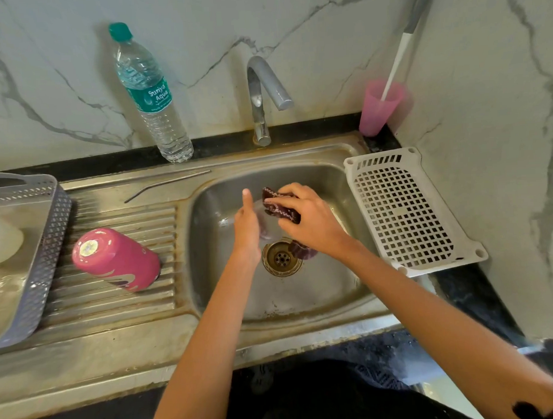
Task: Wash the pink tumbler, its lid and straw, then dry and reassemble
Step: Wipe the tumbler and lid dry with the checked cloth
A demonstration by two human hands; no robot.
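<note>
Lid in the sink (303,291) — "Suriya Aqua" bottle (152,97) behind.
Right hand (305,219) curls its fingers round a maroon cloth (279,206) on the clear lid (264,224); left hand (246,227) grip unclear — one finger straight.

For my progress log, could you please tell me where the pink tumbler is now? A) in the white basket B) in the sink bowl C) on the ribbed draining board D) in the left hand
C: the pink tumbler sits on the ribbed draining board, left of the sink bowl.
</note>
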